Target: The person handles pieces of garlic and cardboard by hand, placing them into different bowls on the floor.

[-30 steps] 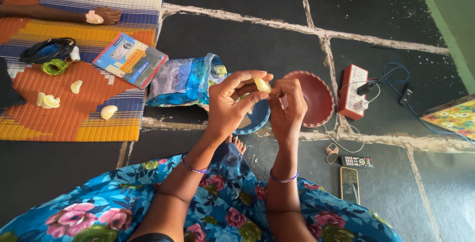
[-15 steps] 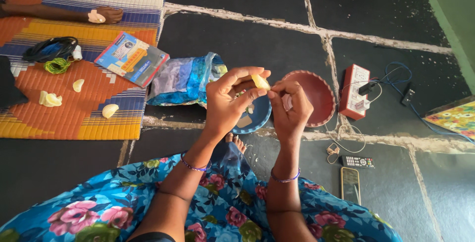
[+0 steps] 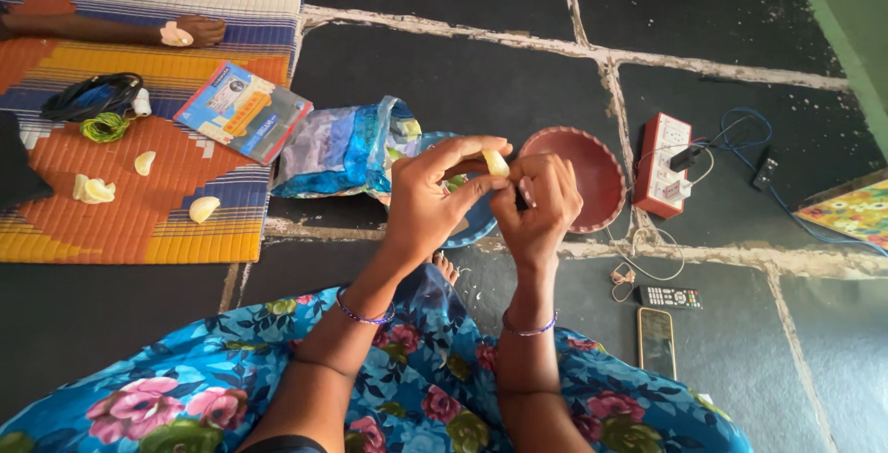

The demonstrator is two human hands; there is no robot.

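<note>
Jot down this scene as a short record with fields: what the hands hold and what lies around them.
left hand: pinches a small pale yellow piece
right hand: fingertips on the same piece
below hands: round blue bowl, round reddish-brown bowl
left of bowls: crumpled blue plastic bag
right side: red and white power strip, black remote control, phone
mat: orange striped woven mat with pale pieces

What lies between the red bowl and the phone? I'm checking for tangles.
In the head view: white cord, a small clip-like thing, and the black remote.
</note>
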